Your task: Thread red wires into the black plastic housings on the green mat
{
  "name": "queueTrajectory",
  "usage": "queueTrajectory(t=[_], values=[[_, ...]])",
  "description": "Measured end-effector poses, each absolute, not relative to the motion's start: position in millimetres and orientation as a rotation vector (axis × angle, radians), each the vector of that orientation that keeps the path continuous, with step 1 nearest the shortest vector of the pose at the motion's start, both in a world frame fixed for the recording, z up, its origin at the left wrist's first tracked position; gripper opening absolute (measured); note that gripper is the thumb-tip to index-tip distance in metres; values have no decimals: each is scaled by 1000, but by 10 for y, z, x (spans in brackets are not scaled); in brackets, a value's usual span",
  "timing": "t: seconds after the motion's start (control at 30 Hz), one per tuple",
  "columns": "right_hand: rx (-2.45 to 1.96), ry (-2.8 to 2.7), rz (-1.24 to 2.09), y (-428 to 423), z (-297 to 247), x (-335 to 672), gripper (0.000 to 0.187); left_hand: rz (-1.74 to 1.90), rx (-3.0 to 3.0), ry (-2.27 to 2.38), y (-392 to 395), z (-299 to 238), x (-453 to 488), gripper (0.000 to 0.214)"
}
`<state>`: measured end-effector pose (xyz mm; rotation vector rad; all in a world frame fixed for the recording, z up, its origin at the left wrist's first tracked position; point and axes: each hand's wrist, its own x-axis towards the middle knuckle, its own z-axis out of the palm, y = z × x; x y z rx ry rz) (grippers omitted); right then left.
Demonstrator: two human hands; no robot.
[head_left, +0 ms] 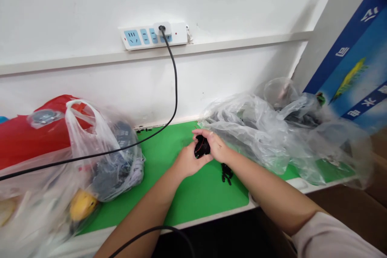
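Both of my hands are around a small glossy black object point(202, 147) with a thin red line on it, just above the green board. My left hand point(189, 161) grips it from the left, its thumb along the near side. From the right, my right hand point(218, 147) wraps over it, fingers curled across the far side. The hands partly cover the object, so its exact kind cannot be told. Several small black pieces point(226, 173) lie in a pile on the green board point(208, 193), beside my right forearm.
At left stand a plastic bag point(121, 161) of dark items, a red bag point(36, 133) and a yellow item point(83, 204). Clear plastic bags point(256, 125) lie at right by a blue box point(347, 60). A black cable point(176, 88) hangs from the power strip point(145, 36).
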<state>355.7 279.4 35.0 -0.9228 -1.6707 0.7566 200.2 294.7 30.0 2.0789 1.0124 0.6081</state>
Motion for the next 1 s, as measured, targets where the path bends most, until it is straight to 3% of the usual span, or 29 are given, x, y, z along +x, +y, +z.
queueTrajectory(t=[0.23,0.43,0.6,0.73,0.83,0.9,1.0], values=[[-940,-1614,775,2790,329,3552,68,622,2091,1010,2974,215,1984,51],[-930,-1672,455,2825,284,3517,63,668,2232,938,3030,266,1923,56],[-987,-1359,487,2654,612,3483,58,869,2184,888,2989,313,1896,51],[-851,-1322,353,1965,1137,3826,48,1029,2133,993,2830,459,1978,51],[-976,-1366,149,1173,1284,4309,40,962,2443,914,2531,708,2021,51],[-1201,-1435,20,611,1130,4669,33,881,2646,733,2246,841,1926,55],[-1660,-1479,-32,-241,479,5177,28,646,2743,506,1783,779,1478,52]])
